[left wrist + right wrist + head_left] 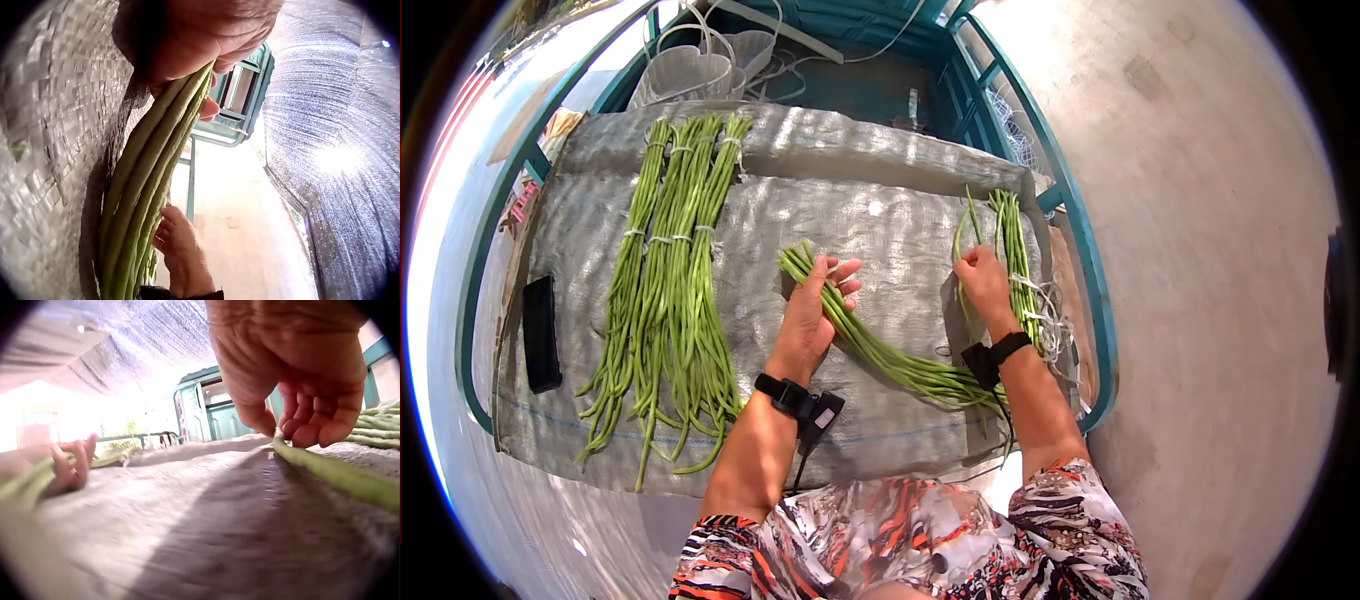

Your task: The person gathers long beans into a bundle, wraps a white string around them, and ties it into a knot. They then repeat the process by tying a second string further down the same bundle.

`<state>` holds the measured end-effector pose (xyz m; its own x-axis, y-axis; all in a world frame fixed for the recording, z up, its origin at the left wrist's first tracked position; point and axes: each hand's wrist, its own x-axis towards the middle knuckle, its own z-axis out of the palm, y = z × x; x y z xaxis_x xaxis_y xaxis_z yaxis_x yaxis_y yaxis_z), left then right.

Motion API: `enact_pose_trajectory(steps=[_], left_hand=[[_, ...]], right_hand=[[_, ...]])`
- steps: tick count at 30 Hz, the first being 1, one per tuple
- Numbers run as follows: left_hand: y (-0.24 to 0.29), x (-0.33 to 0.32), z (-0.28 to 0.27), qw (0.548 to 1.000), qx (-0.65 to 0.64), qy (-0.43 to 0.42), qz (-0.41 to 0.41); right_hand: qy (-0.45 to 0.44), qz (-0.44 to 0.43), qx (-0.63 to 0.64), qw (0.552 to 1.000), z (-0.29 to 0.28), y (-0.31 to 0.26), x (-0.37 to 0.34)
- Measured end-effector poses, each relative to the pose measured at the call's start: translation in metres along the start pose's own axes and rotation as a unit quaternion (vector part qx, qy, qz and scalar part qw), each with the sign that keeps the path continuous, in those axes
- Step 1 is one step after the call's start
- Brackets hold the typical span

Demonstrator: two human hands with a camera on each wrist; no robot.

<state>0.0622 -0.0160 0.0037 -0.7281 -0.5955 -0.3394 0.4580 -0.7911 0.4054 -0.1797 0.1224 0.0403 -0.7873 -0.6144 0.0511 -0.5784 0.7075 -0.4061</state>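
My left hand [808,318] grips a bunch of green long beans [885,358] near one end, thumb across the top and the other fingers partly spread. The bunch trails over the grey woven sheet [800,215] toward my right forearm. In the right wrist view, my right hand [300,369] pinches a single long bean [337,472] by its tip between thumb and fingers, low over the sheet. Right beside that hand lies another group of long beans [1012,235], with white ties [1052,325] by its lower part.
Several tied bundles of long beans [685,210] lie at the left of the sheet, with a black phone [541,335] beyond them. Teal metal rails [1095,300] border both sides. Whitish buckets [685,75] stand in the teal cart bed at the back.
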Motion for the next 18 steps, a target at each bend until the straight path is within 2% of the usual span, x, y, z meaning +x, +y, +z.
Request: enact_pose_trajectory(steps=[1, 3, 6, 9, 12, 13, 16, 18], left_hand=[[0.0, 0.002, -0.002, 1.0, 0.009, -0.007, -0.008], [0.0, 0.003, -0.004, 1.0, 0.015, -0.02, -0.01], [-0.001, 0.001, -0.002, 0.999, 0.026, -0.029, -0.013], [-0.002, 0.004, 0.0, 0.999, 0.035, -0.034, -0.011], [0.001, 0.001, -0.004, 0.998, 0.05, -0.024, -0.006], [0.003, -0.001, -0.001, 0.999, 0.051, -0.017, -0.004], [0.003, -0.006, 0.006, 0.998, 0.055, -0.01, 0.005], [0.002, -0.005, 0.005, 0.998, 0.063, -0.009, 0.01]], right_hand=[[-0.039, 0.025, 0.122, 0.991, 0.001, -0.013, -0.006], [-0.112, 0.073, 0.359, 0.924, 0.002, -0.037, -0.026], [-0.215, 0.011, 0.46, 0.861, 0.0, -0.065, -0.06], [-0.237, -0.032, 0.389, 0.889, 0.001, -0.085, -0.092], [-0.166, -0.153, 0.263, 0.938, 0.007, -0.083, -0.11], [-0.152, -0.129, 0.257, 0.946, 0.005, -0.086, -0.117], [-0.105, -0.137, 0.219, 0.96, 0.006, -0.081, -0.13], [-0.126, -0.091, 0.216, 0.964, 0.003, -0.078, -0.137]])
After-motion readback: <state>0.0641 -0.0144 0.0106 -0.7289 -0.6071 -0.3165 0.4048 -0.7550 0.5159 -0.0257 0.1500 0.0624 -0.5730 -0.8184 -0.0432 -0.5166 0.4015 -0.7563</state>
